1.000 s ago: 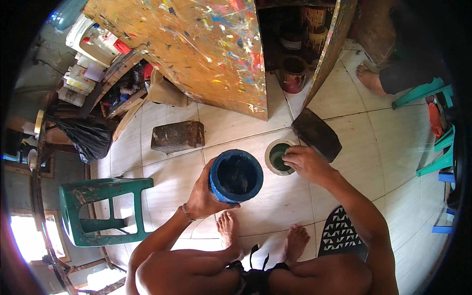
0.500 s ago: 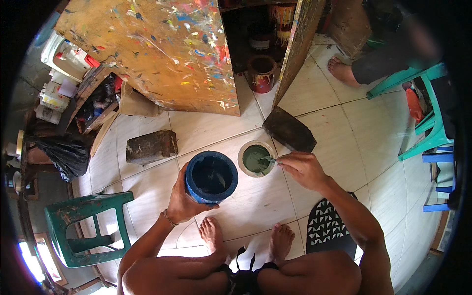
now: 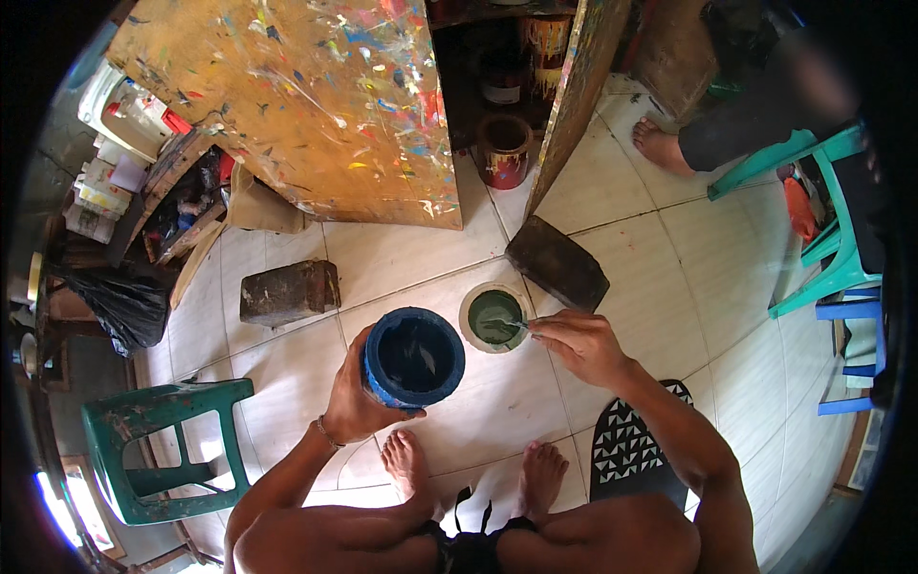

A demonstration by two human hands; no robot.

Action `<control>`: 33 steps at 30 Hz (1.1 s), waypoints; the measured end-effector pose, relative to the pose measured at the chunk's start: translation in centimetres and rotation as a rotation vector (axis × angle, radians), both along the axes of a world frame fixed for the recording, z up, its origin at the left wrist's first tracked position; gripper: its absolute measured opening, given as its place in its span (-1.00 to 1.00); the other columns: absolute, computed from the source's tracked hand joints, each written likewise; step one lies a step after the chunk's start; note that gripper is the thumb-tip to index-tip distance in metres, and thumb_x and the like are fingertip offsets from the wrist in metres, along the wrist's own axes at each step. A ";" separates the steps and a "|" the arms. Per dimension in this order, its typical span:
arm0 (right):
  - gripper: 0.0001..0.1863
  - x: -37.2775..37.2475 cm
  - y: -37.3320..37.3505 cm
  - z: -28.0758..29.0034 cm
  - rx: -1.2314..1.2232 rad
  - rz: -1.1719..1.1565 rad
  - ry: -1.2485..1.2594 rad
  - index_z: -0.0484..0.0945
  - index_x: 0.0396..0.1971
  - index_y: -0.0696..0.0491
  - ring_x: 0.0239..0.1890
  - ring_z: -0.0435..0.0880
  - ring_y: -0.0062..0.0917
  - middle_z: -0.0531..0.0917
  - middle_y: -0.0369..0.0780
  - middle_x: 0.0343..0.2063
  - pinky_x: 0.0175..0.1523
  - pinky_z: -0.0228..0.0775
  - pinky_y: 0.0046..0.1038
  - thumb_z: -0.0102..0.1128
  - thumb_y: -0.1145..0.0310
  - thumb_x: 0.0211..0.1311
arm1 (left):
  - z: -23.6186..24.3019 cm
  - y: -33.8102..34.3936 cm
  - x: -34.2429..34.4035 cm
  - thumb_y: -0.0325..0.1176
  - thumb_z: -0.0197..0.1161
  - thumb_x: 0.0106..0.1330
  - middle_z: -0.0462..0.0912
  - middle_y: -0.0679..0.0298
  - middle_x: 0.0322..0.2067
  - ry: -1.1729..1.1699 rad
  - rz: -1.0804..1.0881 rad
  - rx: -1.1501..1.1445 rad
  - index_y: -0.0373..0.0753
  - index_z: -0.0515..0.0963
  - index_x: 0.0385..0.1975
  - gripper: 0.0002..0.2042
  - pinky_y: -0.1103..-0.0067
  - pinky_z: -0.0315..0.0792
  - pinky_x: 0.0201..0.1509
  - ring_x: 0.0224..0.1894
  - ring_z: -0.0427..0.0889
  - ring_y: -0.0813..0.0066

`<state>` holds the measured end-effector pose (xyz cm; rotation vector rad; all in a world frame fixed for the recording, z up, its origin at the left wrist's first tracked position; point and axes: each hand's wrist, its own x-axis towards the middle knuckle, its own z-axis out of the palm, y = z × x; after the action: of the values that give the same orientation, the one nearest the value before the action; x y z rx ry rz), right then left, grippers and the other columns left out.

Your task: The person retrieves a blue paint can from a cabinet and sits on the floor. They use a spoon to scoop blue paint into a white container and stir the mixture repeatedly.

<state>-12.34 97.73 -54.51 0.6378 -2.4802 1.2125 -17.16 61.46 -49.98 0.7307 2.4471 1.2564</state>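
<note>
Left of frame centre, a blue can (image 3: pixel 416 399) is grasped by the left hand (image 3: pixel 352 402); spillage could be caused by tilting. Beyond, a thin utensil (image 3: pixel 522 325) is pinched by the right hand (image 3: pixel 583 347); a pale-rimmed cup (image 3: pixel 465 318) at frame centre could be tipped by side pressure. Its green paint (image 3: pixel 491 307) is streaked.

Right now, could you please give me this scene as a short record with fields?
Left grip: around a blue container, mouth facing up
Right grip: pinching a thin tool, its end in or over green contents; which, I cannot tell
Pale-rimmed pot: holds the green contents, stands on tiled floor
Dark blocks: left block and right block, apart on the floor
Far left: green stool
</note>
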 end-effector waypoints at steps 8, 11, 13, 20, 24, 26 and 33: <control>-0.84 0.1 -0.3 -0.2 0.007 -0.033 -0.031 0.69 -0.23 0.17 -0.32 0.76 -0.25 0.75 -0.08 -0.35 -0.22 0.61 -0.32 0.38 0.54 0.18 | -0.1 0.0 0.0 -0.20 0.81 -0.32 0.45 0.06 0.27 -0.021 -0.027 0.019 -0.28 0.07 0.43 0.26 0.32 0.36 0.42 0.33 0.47 0.15; -0.84 0.1 -0.5 -0.3 0.005 -0.015 -0.045 0.69 -0.22 0.18 -0.32 0.76 -0.25 0.76 -0.09 -0.34 -0.21 0.62 -0.32 0.38 0.55 0.18 | 0.1 -0.1 0.4 -0.20 0.81 -0.32 0.44 0.04 0.27 -0.007 -0.018 -0.010 -0.28 0.05 0.44 0.27 0.32 0.34 0.43 0.34 0.46 0.14; -0.83 0.0 -0.6 -0.3 0.036 -0.025 -0.061 0.69 -0.22 0.18 -0.31 0.76 -0.26 0.76 -0.10 -0.33 -0.21 0.62 -0.32 0.38 0.55 0.18 | 0.1 -0.1 0.3 -0.20 0.82 -0.32 0.43 0.03 0.27 0.022 -0.026 -0.016 -0.29 0.04 0.44 0.27 0.31 0.34 0.44 0.34 0.46 0.12; -0.85 0.6 -0.6 -0.4 -0.006 -0.021 -0.040 0.69 -0.23 0.18 -0.30 0.77 -0.25 0.76 -0.09 -0.31 -0.19 0.64 -0.31 0.37 0.55 0.18 | 0.2 0.1 -0.1 -0.17 0.81 -0.32 0.42 0.02 0.28 0.015 -0.068 -0.025 -0.28 0.01 0.45 0.29 0.30 0.34 0.44 0.34 0.45 0.09; -0.84 0.1 -0.5 -0.7 0.058 -0.060 -0.122 0.68 -0.22 0.20 -0.27 0.77 -0.22 0.76 -0.07 -0.26 -0.18 0.64 -0.30 0.36 0.54 0.19 | 0.2 0.3 0.3 -0.17 0.81 -0.31 0.43 0.02 0.27 0.011 -0.060 -0.036 -0.28 0.02 0.45 0.28 0.30 0.35 0.43 0.34 0.46 0.09; -0.81 -0.5 -0.6 -0.8 0.054 -0.020 -0.118 0.69 -0.19 0.19 -0.23 0.77 -0.22 0.77 -0.07 -0.25 -0.13 0.65 -0.30 0.35 0.57 0.16 | 0.2 0.5 0.2 -0.17 0.82 -0.32 0.43 0.02 0.27 0.039 -0.052 -0.051 -0.28 0.05 0.44 0.27 0.30 0.35 0.43 0.34 0.46 0.11; -0.75 -2.5 -1.5 -1.5 0.171 0.036 -0.008 0.67 -0.20 0.17 -0.20 0.74 -0.21 0.74 -0.10 -0.25 -0.11 0.63 -0.26 0.34 0.58 0.06 | 0.4 0.7 0.2 -0.19 0.83 -0.35 0.45 0.04 0.27 0.011 -0.039 -0.005 -0.28 0.10 0.44 0.26 0.28 0.36 0.42 0.32 0.47 0.15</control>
<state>-14.87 96.20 -55.97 0.7245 -2.6094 1.0247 -16.95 62.11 -49.54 0.7823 2.4318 1.2349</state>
